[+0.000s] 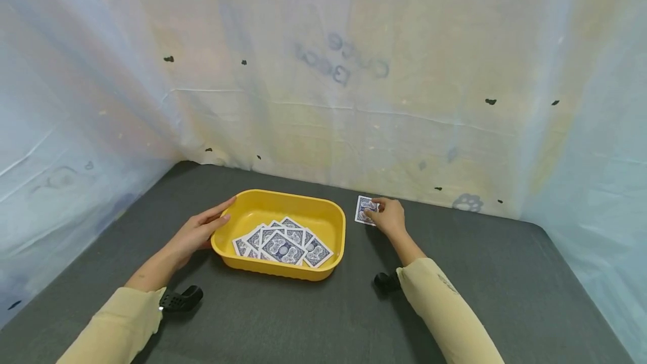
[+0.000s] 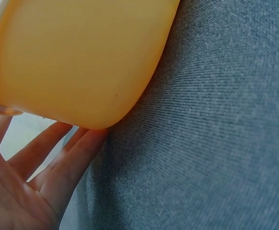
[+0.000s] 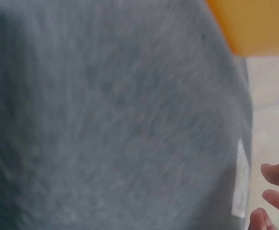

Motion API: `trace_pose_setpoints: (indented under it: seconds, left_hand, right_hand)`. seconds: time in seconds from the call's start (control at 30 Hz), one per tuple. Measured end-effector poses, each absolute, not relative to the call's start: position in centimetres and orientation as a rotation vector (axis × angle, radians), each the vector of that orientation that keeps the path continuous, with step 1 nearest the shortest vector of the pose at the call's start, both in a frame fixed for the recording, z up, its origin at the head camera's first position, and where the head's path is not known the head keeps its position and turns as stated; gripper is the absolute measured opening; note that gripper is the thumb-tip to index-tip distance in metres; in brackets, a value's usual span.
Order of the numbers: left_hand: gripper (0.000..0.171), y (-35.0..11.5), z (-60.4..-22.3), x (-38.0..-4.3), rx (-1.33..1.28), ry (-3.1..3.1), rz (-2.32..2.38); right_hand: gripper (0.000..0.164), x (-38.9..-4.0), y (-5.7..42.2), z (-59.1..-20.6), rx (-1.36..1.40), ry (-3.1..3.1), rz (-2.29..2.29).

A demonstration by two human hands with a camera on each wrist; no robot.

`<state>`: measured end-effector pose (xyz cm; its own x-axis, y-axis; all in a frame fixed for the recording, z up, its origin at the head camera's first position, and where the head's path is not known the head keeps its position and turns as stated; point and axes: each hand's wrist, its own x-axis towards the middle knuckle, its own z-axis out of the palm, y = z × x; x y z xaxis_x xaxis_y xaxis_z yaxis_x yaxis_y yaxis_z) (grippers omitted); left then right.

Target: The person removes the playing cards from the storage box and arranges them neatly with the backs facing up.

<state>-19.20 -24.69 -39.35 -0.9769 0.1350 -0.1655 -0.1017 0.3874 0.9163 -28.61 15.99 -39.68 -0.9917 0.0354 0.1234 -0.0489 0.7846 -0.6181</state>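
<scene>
A yellow plastic tray [image 1: 283, 198] sits on the dark table, with several blue-and-white playing cards [image 1: 284, 247] face down and overlapping inside it. My left hand [image 1: 194, 235] is at the tray's left end. Its fingers reach out fairly straight against the outer wall, as the left wrist view shows on the yellow side [image 2: 77, 62]. To the right of the tray, a single playing card [image 1: 364, 210] lies face down on the table. My right hand [image 1: 390, 218] is over that card's right edge. In the right wrist view its fingers [image 3: 278, 175] are spread and appear apart from the card [image 3: 241, 182].
A dark grey cloth [image 1: 313, 324] covers the table. Pale printed sheeting [image 1: 323, 128] hangs behind it and along both sides. Black wrist straps [image 1: 182, 299] are on the forearms, below light yellow sleeves.
</scene>
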Motion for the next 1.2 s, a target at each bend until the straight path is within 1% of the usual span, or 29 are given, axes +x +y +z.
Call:
trace_pose_setpoints:
  seconds: [0.33,0.77,1.2]
  left_hand:
    - [0.062,-24.9,-39.5,-19.0,0.044,2.441,1.627]
    - [0.063,-24.8,-39.5,-19.0,0.032,2.450,1.623]
    - [0.063,-24.7,-39.5,-19.1,0.034,2.448,1.632]
  right_hand:
    - [0.037,-27.1,14.7,-38.3,0.060,-2.741,1.265]
    - [0.031,-25.2,11.3,-35.5,0.077,-2.569,1.713]
    - [0.028,-23.9,8.3,-34.9,0.190,-2.577,1.798]
